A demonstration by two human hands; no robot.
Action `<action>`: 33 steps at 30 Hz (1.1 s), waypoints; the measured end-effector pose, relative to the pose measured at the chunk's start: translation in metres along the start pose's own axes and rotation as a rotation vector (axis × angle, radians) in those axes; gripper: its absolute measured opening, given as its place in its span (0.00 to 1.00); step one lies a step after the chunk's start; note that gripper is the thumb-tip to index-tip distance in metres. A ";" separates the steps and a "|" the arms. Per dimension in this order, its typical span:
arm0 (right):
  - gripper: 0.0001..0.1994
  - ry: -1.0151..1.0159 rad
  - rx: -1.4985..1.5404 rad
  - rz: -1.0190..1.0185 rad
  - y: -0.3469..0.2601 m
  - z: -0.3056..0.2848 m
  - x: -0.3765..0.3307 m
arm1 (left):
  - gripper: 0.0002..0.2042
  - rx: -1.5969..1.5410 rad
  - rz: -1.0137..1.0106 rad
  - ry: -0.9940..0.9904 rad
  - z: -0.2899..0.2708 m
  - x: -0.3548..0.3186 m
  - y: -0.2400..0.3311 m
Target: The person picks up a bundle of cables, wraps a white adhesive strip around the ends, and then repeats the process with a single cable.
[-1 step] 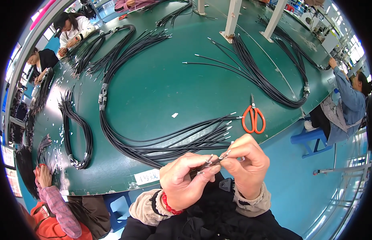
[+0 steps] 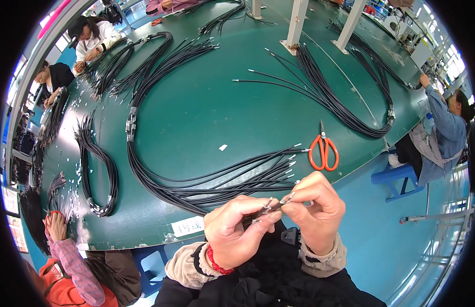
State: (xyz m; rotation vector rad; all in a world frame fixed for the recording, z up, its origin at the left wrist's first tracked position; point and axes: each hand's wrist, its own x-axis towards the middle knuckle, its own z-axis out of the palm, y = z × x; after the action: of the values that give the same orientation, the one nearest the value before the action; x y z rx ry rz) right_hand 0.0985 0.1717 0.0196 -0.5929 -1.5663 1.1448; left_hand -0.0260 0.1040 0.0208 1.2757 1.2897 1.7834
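Observation:
My left hand (image 2: 237,225) pinches a thin black cable end (image 2: 265,210) between thumb and forefinger, in front of my chest just off the table's near edge. Twisted bare strands stick out of it. My right hand (image 2: 319,212) meets it from the other side, its thumb and forefinger closed on the wire strands (image 2: 287,198) at the tip. The fingers partly hide where the strands join. Right behind my hands lies a bundle of black cables (image 2: 196,192) with whitish tips, bending round to the left and tied with silvery bands. Orange-handled scissors (image 2: 324,151) rest beyond my right hand, blades pointing away.
The green table (image 2: 196,123) carries further black cable bundles (image 2: 345,105) and a smaller curved bundle (image 2: 107,169). Metal posts (image 2: 297,25) rise from its far part. Co-workers sit along the left side; another person (image 2: 444,128) is at the right, near a blue stool (image 2: 396,179).

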 end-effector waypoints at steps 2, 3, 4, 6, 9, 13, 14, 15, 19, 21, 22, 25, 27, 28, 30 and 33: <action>0.07 -0.015 -0.040 0.005 -0.003 -0.003 -0.001 | 0.10 0.021 0.019 -0.013 0.000 0.000 -0.001; 0.07 -0.015 -0.040 0.005 -0.003 -0.004 -0.002 | 0.10 0.021 0.019 -0.012 0.000 0.001 -0.001; 0.06 -0.009 -0.055 -0.015 -0.003 -0.004 -0.003 | 0.10 0.026 0.032 -0.005 0.000 0.001 -0.001; 0.06 0.007 -0.085 -0.056 -0.004 -0.005 -0.005 | 0.11 0.035 0.057 0.007 0.000 0.001 -0.001; 0.06 0.009 -0.104 -0.064 -0.004 -0.002 -0.004 | 0.12 0.063 0.091 0.011 0.000 -0.001 -0.002; 0.06 0.015 -0.137 -0.065 -0.005 -0.001 -0.003 | 0.15 0.076 0.133 0.003 -0.001 -0.002 -0.004; 0.07 0.019 -0.149 -0.065 -0.006 -0.001 -0.003 | 0.15 0.076 0.147 -0.003 -0.001 -0.002 -0.005; 0.07 0.019 -0.149 -0.065 -0.007 -0.001 -0.003 | 0.15 0.076 0.147 -0.003 -0.001 -0.002 -0.005; 0.07 -0.001 -0.175 -0.050 -0.007 -0.003 -0.001 | 0.16 0.097 0.173 -0.018 -0.002 -0.003 -0.007; 0.06 0.001 -0.170 -0.084 -0.006 -0.004 0.000 | 0.17 0.098 0.180 -0.033 -0.001 -0.002 -0.006; 0.08 0.003 -0.168 -0.101 -0.005 -0.004 0.001 | 0.17 0.098 0.183 -0.041 -0.001 -0.001 -0.006; 0.07 -0.014 -0.149 -0.076 -0.006 -0.006 0.004 | 0.17 0.103 0.195 -0.048 0.000 0.000 -0.007; 0.07 -0.022 -0.139 -0.064 -0.007 -0.007 0.005 | 0.17 0.107 0.200 -0.051 0.001 0.000 -0.007; 0.07 -0.032 -0.133 -0.048 -0.007 -0.008 0.006 | 0.17 0.104 0.201 -0.049 0.001 -0.001 -0.008; 0.07 -0.052 -0.121 -0.017 -0.007 -0.010 0.007 | 0.18 0.099 0.203 -0.044 0.002 -0.001 -0.008; 0.07 -0.057 -0.109 -0.014 -0.009 -0.012 0.008 | 0.19 0.166 0.251 -0.069 0.003 0.000 -0.005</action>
State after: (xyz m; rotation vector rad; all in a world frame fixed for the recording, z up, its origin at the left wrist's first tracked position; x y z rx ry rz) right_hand 0.1085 0.1787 0.0309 -0.6246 -1.6873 1.0795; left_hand -0.0232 0.1072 0.0165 1.6390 1.3084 1.8111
